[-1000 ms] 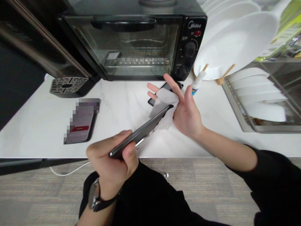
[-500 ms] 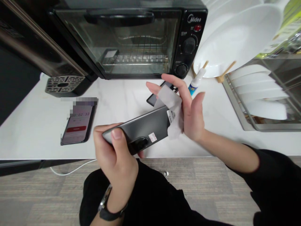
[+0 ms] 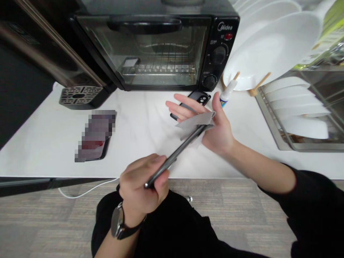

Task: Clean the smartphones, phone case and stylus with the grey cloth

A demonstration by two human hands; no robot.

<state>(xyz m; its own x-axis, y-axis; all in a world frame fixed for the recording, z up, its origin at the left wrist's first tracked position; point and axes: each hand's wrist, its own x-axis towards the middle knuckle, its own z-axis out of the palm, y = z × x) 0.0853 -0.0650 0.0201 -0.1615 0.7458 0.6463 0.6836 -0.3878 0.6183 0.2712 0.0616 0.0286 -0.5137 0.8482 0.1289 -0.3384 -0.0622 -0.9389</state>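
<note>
My left hand is closed around the lower end of a dark smartphone, which is turned edge-on and slants up to the right. At its far end a grey cleaning cloth is folded over the phone and lies against the palm of my right hand. The fingers of that hand are stretched out and the thumb is raised. Behind the fingers a black phone case with camera cut-outs lies on the counter, partly hidden. A white spray bottle with a blue label is just beyond my right thumb.
Another phone, its screen blurred out, lies on the white counter at left. A black toaster oven stands at the back, beside a machine with a drip tray. White plates and a dish rack occupy the right.
My left hand has rolled the smartphone from its back face showing to edge-on, lowering the near end. My right hand has turned palm up, with the cloth still at the phone's far end.
</note>
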